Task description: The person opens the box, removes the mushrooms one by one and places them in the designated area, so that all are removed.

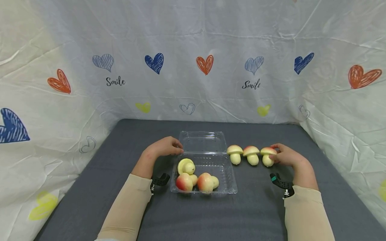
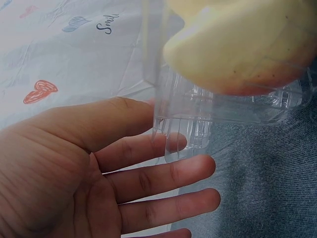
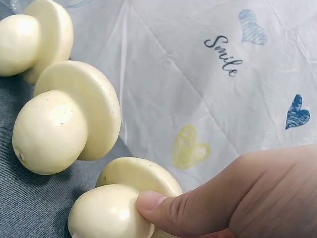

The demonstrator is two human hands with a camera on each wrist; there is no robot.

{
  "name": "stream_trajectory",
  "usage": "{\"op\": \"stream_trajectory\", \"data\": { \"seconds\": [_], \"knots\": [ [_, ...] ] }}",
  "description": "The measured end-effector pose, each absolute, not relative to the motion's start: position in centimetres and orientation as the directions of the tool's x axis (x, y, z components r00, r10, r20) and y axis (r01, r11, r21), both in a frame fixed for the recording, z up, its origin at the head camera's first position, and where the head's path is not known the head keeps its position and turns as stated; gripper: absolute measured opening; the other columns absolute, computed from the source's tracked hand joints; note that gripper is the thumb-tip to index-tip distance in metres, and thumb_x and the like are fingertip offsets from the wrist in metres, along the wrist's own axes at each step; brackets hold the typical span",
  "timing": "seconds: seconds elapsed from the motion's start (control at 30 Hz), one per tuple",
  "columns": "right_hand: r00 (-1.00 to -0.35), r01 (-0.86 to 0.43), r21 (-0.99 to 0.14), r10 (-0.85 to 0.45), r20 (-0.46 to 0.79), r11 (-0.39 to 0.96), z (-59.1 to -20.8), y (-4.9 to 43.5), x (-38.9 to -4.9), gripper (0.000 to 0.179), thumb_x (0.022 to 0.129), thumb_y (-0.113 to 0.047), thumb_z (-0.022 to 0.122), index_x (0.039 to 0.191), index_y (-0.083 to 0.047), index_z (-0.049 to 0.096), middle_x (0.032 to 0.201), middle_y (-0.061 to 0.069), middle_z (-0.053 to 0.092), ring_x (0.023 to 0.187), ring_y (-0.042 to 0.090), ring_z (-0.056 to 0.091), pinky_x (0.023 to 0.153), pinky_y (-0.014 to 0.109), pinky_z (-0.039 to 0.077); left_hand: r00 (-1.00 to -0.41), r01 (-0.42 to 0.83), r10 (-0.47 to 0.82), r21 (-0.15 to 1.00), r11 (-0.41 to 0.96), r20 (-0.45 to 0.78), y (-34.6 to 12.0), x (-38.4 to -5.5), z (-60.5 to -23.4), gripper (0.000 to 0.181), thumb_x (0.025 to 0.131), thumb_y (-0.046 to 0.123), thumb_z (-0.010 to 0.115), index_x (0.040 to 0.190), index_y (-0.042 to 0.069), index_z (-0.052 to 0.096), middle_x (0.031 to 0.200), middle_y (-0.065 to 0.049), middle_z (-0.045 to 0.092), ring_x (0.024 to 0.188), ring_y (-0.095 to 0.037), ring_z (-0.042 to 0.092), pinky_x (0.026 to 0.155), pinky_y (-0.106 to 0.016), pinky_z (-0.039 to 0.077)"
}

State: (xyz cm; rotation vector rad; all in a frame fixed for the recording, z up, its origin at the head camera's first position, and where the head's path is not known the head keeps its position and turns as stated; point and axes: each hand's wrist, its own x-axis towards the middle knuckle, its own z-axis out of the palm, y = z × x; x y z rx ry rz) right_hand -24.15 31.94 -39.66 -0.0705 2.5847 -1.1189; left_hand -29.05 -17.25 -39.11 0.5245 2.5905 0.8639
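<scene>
Three toy mushrooms with cream stems stand in a row right of a clear plastic clamshell box (image 1: 226, 174): a left one (image 1: 235, 159), a middle one (image 1: 252, 160) and a right one (image 1: 267, 161). My right hand (image 1: 287, 155) grips the right mushroom, its thumb on the stem (image 3: 111, 213); the other fingers are mostly hidden. The box lies open, its lid (image 1: 203, 142) folded back. My left hand (image 1: 164, 147) pinches the box's left edge by the hinge between thumb and index finger, the other fingers extended. Several red-and-yellow mushrooms (image 1: 205, 182) lie on their sides inside the box's left and front part.
A dark grey cloth (image 1: 211, 217) covers the table. White sheeting with printed hearts (image 1: 205, 65) hangs behind and at both sides. A wrist-camera mount (image 1: 161, 179) sits on the left wrist and another mount (image 1: 281, 182) on the right.
</scene>
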Motion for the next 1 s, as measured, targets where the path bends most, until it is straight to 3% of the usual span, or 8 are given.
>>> {"op": "stream_trajectory", "data": {
  "seconds": [0.17,0.53,0.67,1.0],
  "knots": [
    [-0.947,0.08,-0.712,-0.17,-0.273,0.698,-39.6,31.9,-24.1,0.067,0.104,-0.013,0.058,0.149,0.02,0.022,0.138,0.045,0.038,0.115,0.048,0.057,0.094,0.059,0.049,-0.865,0.238,0.455,0.625,0.744,-0.212,-17.3,-29.1,-39.2,0.033,0.101,0.028,0.068,0.126,0.007,0.072,0.108,-0.003,0.071,0.095,-0.023,0.066,0.085,-0.044,0.056],
    [-0.967,0.045,-0.647,-0.13,-0.221,0.761,-38.1,30.9,-23.8,0.075,0.101,-0.014,0.063,0.155,0.015,0.018,0.147,0.048,0.026,0.131,0.064,0.034,0.101,0.069,0.039,-0.87,0.233,0.446,0.622,0.748,-0.21,-17.3,-29.1,-39.2,0.03,0.1,0.028,0.069,0.123,0.009,0.074,0.107,-0.003,0.071,0.094,-0.022,0.066,0.084,-0.043,0.056],
    [-0.975,0.032,-0.642,-0.117,-0.187,0.766,-36.9,30.1,-23.5,0.078,0.103,-0.016,0.063,0.158,0.01,0.015,0.152,0.045,0.021,0.135,0.064,0.029,0.1,0.07,0.039,-0.872,0.225,0.44,0.623,0.749,-0.214,-17.2,-29.1,-39.2,0.03,0.1,0.028,0.069,0.122,0.009,0.074,0.106,-0.002,0.071,0.095,-0.022,0.066,0.085,-0.043,0.056],
    [-0.977,-0.133,-0.633,-0.207,-0.044,0.763,-34.1,26.9,-22.2,0.08,0.1,-0.025,0.069,0.16,0.0,0.023,0.159,0.033,0.027,0.144,0.054,0.026,0.106,0.069,0.034,-0.874,0.219,0.435,0.622,0.751,-0.217,-17.1,-29.2,-39.3,0.029,0.1,0.028,0.069,0.122,0.01,0.074,0.106,-0.002,0.071,0.094,-0.022,0.066,0.085,-0.043,0.056]
  ]
}}
